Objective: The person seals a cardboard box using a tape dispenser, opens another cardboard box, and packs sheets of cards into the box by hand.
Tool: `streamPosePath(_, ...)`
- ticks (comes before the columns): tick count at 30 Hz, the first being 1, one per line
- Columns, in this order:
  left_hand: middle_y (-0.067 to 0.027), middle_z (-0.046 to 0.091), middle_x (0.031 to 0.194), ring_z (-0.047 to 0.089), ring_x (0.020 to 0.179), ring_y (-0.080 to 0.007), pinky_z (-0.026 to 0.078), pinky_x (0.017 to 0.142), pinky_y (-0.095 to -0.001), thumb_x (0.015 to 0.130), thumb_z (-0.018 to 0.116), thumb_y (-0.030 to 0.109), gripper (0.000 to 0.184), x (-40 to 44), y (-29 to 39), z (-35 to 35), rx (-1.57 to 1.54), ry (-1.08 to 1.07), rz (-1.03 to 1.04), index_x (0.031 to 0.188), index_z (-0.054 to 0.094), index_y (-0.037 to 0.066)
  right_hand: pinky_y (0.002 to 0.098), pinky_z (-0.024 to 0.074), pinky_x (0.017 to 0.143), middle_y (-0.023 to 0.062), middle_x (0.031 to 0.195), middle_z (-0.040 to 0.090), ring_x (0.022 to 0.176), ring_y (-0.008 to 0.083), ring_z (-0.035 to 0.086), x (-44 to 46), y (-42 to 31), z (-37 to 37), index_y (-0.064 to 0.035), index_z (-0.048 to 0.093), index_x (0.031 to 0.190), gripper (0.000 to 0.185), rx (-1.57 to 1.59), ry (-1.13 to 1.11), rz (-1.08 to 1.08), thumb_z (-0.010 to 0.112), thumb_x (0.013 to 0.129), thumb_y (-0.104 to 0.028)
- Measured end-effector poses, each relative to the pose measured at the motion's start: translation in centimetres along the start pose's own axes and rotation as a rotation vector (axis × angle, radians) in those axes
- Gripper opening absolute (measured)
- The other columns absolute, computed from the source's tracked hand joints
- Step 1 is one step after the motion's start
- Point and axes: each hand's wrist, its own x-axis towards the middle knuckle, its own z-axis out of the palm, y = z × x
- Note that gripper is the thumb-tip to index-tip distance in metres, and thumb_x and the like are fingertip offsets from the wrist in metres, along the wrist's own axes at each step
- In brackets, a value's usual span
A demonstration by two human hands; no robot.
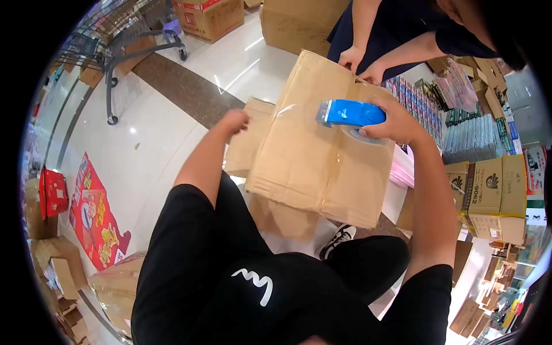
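Observation:
A large cardboard box (pixel 299 155) lies in front of my knees, with clear tape along its middle seam. My right hand (pixel 394 122) is wrapped round a blue tape dispenser (pixel 353 113) over the top of the box, its roll of clear tape beneath my fingers. Off the box's left edge is my left hand (pixel 234 122), fingers curled; whether it holds anything is too small to tell. A co-worker's two hands (pixel 362 66) touch the far edge of the box.
A metal cart (pixel 109 57) stands at the upper left. More cartons (pixel 210 20) are behind the box. Stacked packaged goods (pixel 474 138) and a yellow-edged carton (pixel 491 198) are at the right. A red poster (pixel 95 213) lies on the floor at left.

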Motion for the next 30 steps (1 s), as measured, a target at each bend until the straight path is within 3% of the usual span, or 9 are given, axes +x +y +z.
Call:
streamPosePath(6,-0.0091,0.066,0.098,0.062,0.075,-0.0187,0.046,0.061,-0.033,0.09,0.063,0.03,0.042,-5.2,0.0,9.1,-0.013,-0.161,0.05,0.126,0.057,0.008,0.0311,0.0505,0.085,0.0104,0.101,0.069,0.092,0.0207,0.064,-1.8,3.8,-1.1,0.0003,0.067,0.117,0.068,-0.066,-0.106,0.077,0.085,0.064,-0.039)
streamPosePath(8,-0.0174,0.064,0.111,0.065,0.09,-0.0216,0.05,0.071,-0.0339,0.094,0.061,0.035,0.062,-10.1,3.6,10.1,0.133,0.006,-0.06,0.146,0.043,0.005,0.0314,0.0505,0.086,0.0104,0.1,0.069,0.092,0.0209,0.064,-4.1,5.9,-1.5,-0.0001,0.067,0.117,0.067,0.027,-0.091,0.096,0.085,0.064,-0.038)
streamPosePath(12,-0.0272,0.056,0.132,0.061,0.116,-0.0315,0.05,0.092,-0.0376,0.097,0.057,0.042,0.078,-12.2,7.6,11.5,0.123,0.052,0.225,0.153,0.027,-0.003,0.0321,0.0496,0.086,0.0099,0.102,0.068,0.094,0.0189,0.063,-6.4,8.0,-0.9,-0.0005,0.065,0.122,0.069,0.171,-0.068,0.106,0.086,0.066,-0.035)
streamPosePath(15,-0.0334,0.042,0.147,0.047,0.134,-0.0411,0.038,0.109,-0.0426,0.1,0.05,0.045,0.081,-17.2,10.6,15.4,0.356,0.08,0.435,0.152,0.022,-0.01,0.0326,0.0497,0.085,0.0113,0.101,0.068,0.093,0.0198,0.063,-6.4,7.9,0.1,-0.0003,0.065,0.12,0.066,0.061,-0.055,0.059,0.085,0.068,-0.035)
streamPosePath(17,-0.0354,0.035,0.151,0.037,0.14,-0.0462,0.03,0.116,-0.0449,0.102,0.041,0.047,0.079,-18.1,10.9,16.4,0.463,0.345,0.447,0.15,0.021,-0.014,0.0333,0.0497,0.085,0.0121,0.101,0.067,0.094,0.0207,0.063,-7.4,8.3,-0.2,0.0,0.064,0.119,0.066,0.093,-0.063,0.084,0.084,0.068,-0.036)
streamPosePath(18,-0.0345,0.041,0.147,0.043,0.135,-0.0479,0.034,0.113,-0.0465,0.104,0.037,0.052,0.076,-17.0,10.1,16.0,0.522,0.387,0.426,0.155,0.021,-0.002,0.0338,0.0495,0.086,0.0125,0.101,0.067,0.095,0.0215,0.063,-8.4,9.1,-0.4,0.0002,0.064,0.119,0.067,0.069,-0.007,0.054,0.085,0.067,-0.036)
streamPosePath(21,-0.0351,0.047,0.141,0.048,0.129,-0.0496,0.038,0.109,-0.0483,0.104,0.036,0.045,0.073,-16.5,9.8,14.5,0.627,0.404,0.377,0.153,0.02,-0.007,0.0344,0.0474,0.096,0.0154,0.116,0.066,0.106,0.0247,0.063,-12.7,12.7,-2.1,0.0015,0.061,0.127,0.08,0.078,-0.023,0.143,0.086,0.063,-0.041)
streamPosePath(24,-0.0329,0.054,0.135,0.053,0.123,-0.05,0.042,0.104,-0.0502,0.105,0.032,0.045,0.067,-15.1,9.0,13.1,0.598,0.371,0.42,0.156,0.022,0.003,0.035,0.0458,0.101,0.0161,0.125,0.064,0.114,0.0267,0.061,-19.6,18.8,-4.0,0.0026,0.058,0.133,0.09,0.06,0.078,0.399,0.087,0.061,-0.043)
streamPosePath(30,-0.0229,0.055,0.14,0.052,0.128,-0.0435,0.041,0.107,-0.047,0.104,0.033,0.05,0.062,-15.8,10.0,13.7,0.554,0.328,0.367,0.155,0.031,0.015,0.0349,0.0472,0.099,0.0126,0.121,0.065,0.113,0.0219,0.062,-28.8,32.5,-0.5,-0.0003,0.062,0.13,0.077,0.486,0.161,0.638,0.081,0.076,-0.052)
